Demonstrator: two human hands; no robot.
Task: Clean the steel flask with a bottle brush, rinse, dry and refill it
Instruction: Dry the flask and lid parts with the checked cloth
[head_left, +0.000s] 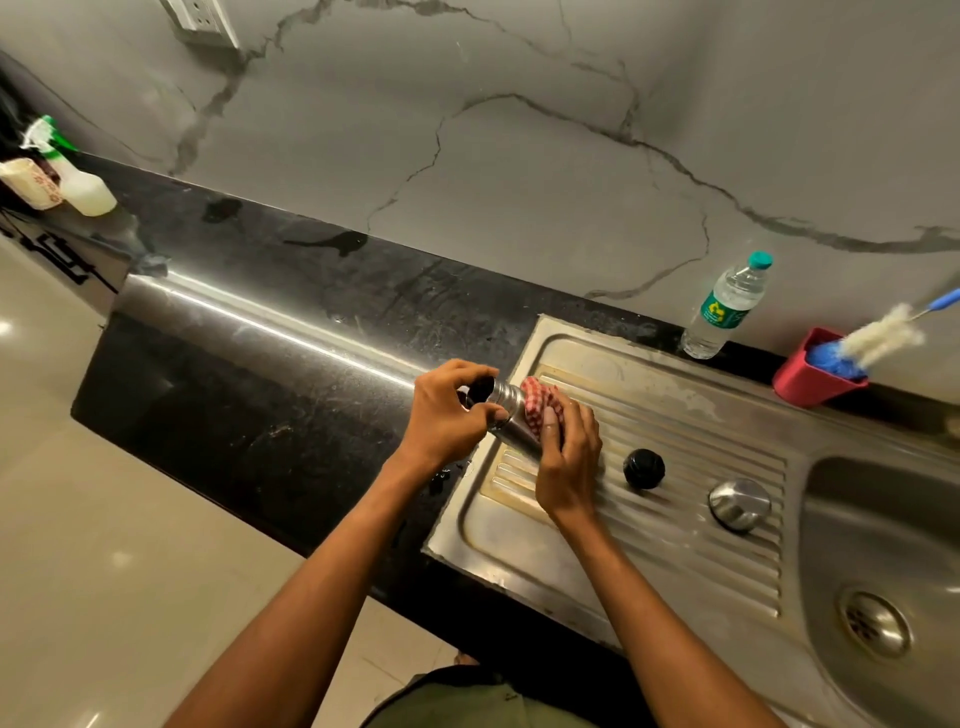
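Steel flask: left hand grips its mouth, right hand clamps checked cloth around it.

arms: bare to above elbows, no sleeves | left hand, right hand: no rings, no gloves | clothing below forearms: olive-green garment

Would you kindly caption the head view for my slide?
Left hand grips the steel flask while right hand wipes it with checked cloth.
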